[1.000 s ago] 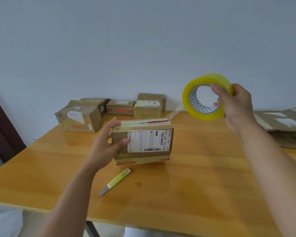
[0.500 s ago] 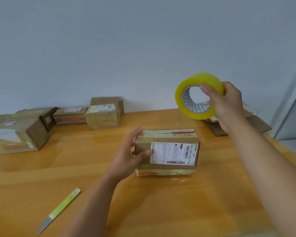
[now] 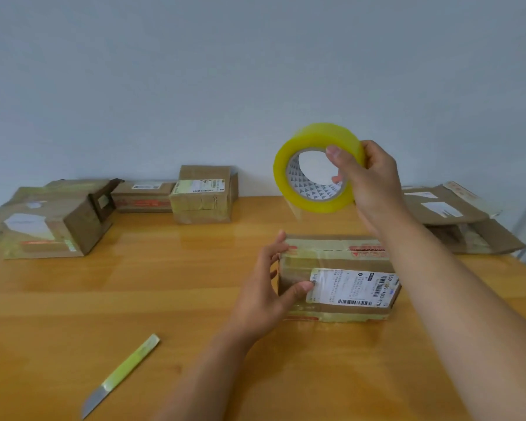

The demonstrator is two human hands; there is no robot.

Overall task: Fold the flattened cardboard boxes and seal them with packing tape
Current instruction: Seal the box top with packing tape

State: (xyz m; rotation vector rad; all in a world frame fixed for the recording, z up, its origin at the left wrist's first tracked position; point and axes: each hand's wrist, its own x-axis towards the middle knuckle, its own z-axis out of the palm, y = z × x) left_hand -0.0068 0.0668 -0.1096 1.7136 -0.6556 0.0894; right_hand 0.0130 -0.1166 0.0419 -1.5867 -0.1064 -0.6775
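Head view: my left hand (image 3: 266,291) keeps its grip clamped on the box (image 3: 337,281), unmoved. My right hand (image 3: 369,180), gripping the tape roll (image 3: 315,167), has drifted closer; strip stretched, sealing underway.

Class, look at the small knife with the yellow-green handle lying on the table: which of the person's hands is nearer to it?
Left. The left hand grips the end of the labelled box, up and right of the knife. The right hand holds the tape roll higher and farther away.
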